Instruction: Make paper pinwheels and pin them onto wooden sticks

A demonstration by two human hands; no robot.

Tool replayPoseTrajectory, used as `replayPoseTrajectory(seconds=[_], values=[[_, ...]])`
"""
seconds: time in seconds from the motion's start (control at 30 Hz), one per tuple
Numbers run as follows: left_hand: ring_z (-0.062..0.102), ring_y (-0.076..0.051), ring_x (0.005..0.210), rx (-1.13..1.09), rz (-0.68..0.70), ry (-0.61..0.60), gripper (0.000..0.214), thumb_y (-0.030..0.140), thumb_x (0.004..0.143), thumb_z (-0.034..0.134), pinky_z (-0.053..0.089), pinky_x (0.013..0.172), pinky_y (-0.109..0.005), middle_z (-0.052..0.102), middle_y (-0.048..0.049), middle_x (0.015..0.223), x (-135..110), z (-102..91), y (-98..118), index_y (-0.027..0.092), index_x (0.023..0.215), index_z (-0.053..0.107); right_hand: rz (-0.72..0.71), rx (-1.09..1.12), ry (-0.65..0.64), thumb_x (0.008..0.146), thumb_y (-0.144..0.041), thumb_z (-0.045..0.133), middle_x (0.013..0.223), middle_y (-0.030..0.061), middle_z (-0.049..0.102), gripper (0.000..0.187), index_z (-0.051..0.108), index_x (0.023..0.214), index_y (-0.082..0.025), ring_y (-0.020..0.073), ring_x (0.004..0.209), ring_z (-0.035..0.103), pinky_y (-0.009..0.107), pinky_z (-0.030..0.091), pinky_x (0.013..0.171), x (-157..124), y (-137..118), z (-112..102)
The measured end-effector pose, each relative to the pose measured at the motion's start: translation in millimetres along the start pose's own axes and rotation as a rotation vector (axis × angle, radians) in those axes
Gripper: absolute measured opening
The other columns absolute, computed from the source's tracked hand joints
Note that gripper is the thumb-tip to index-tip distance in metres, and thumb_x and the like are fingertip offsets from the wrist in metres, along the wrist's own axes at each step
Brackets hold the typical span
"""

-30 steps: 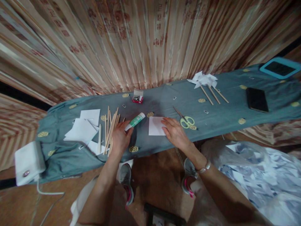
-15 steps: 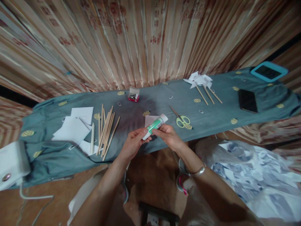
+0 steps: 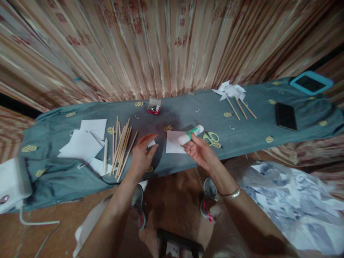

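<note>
At frame centre, your R hand pinches the green-white glue stick over the paper square's right edge. Your L hand pinches what looks like its cap, just left of the square. Progress, I'd judge: cap off, square flat and uncut. Finished pinwheels lie upper right, and wooden sticks just left of the L hand.

Cap apparently off glue stick.

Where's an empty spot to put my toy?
Bare cloth lies between the scissors and the phone, and between the red box and the pinwheels. Crowded: sticks, papers, the left hand with cap, right hand with glue stick.
</note>
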State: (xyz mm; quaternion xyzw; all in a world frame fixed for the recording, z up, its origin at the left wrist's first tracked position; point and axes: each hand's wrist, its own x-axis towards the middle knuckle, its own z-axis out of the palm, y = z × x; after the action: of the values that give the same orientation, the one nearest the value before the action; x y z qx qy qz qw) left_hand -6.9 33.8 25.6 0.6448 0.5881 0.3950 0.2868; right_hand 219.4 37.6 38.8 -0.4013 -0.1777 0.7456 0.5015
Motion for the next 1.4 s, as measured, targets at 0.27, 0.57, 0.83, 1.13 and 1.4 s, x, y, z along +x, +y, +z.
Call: replayPoseTrajectory(seconds=[0.27,0.57,0.83,1.13,1.4], values=[[0.055,-0.03,0.127,0.452,0.28,-0.05,0.034,0.019,0.091,0.049,0.048,0.106,-0.049,0.061,-0.0136,0.136,8,11.8,-27,0.019,0.12,0.067,0.065,0.097,-0.074,0.062,-0.036,0.089,0.077,0.0041,0.079,0.031,0.073,0.081,-0.017,0.0115,0.066,0.072,0.015,0.056,0.058,-2,-2,-4],[0.027,-0.028,0.15,0.483,0.514,-0.045,0.037,0.019,0.098,0.045,0.027,0.118,-0.06,0.047,-0.0152,0.151,-10,27.7,0,0.02,0.133,0.053,-0.294,-0.314,0.122,0.058,-0.042,0.091,0.075,-0.0019,0.073,0.033,0.073,0.076,-0.021,0.0111,0.066,0.066,0.023,0.055,0.065,1,-14,-15],[0.028,-0.036,0.149,0.447,0.476,-0.343,0.041,0.036,0.092,0.062,0.028,0.116,-0.064,0.045,-0.0174,0.152,-25,59.8,16,0.022,0.13,0.061,-0.489,-0.748,0.112,0.066,-0.054,0.082,0.081,0.0,0.071,0.043,0.065,0.091,-0.024,0.0177,0.074,0.066,0.035,0.056,0.076,15,1,-21],[0.031,-0.04,0.147,0.436,0.456,-0.338,0.042,0.036,0.091,0.063,0.029,0.116,-0.064,0.044,-0.0205,0.151,-25,60.3,18,0.019,0.129,0.063,-0.563,-1.119,0.142,0.077,-0.056,0.071,0.087,0.0048,0.071,0.039,0.061,0.094,-0.022,0.0233,0.082,0.068,0.042,0.056,0.082,21,3,-23],[0.028,-0.041,0.147,0.42,0.427,-0.349,0.043,0.036,0.091,0.062,0.027,0.116,-0.064,0.038,-0.0203,0.155,-24,59.9,19,0.02,0.131,0.061,-0.605,-1.393,0.159,0.081,-0.057,0.067,0.083,0.0068,0.07,0.037,0.059,0.091,-0.022,0.0279,0.079,0.068,0.045,0.054,0.077,23,-2,-18]])
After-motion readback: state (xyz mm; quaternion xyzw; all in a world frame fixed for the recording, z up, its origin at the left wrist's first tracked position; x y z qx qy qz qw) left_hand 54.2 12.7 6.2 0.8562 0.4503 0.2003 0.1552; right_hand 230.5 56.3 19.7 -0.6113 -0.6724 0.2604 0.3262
